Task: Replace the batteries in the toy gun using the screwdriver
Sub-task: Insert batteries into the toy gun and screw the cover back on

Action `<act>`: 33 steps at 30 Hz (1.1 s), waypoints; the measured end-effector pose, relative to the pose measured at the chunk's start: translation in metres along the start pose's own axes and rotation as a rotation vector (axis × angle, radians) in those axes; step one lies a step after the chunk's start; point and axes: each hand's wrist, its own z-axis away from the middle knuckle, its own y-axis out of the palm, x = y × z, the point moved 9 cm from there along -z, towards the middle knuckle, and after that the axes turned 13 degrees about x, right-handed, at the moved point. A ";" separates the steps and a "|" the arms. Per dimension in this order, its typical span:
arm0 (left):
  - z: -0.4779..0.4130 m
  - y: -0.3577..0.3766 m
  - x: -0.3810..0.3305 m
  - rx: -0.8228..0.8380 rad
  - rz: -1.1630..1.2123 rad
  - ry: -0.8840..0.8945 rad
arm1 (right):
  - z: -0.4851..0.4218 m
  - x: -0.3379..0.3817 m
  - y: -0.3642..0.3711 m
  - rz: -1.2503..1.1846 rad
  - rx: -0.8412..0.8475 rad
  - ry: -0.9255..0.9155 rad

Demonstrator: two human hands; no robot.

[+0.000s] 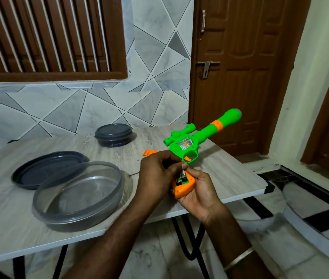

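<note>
A green and orange toy gun (198,135) is held over the table's right part, barrel pointing up and to the right. My right hand (197,195) grips its orange handle (183,189) from below. The battery compartment (181,178) in the handle is open and batteries show inside. My left hand (156,175) curls over the handle with its fingertips at the batteries. An orange piece (149,152), maybe the compartment cover, lies on the table behind my left hand. No screwdriver can be made out.
A clear round container (79,195) sits at the table's front with its dark lid (46,170) beside it. A closed dark container (113,134) stands at the back. The grey table (8,214) ends just right of my hands; a brown door (240,67) is beyond.
</note>
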 end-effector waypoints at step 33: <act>-0.010 0.038 -0.007 0.143 -0.384 0.143 | -0.004 0.010 -0.018 -0.053 -0.092 -0.057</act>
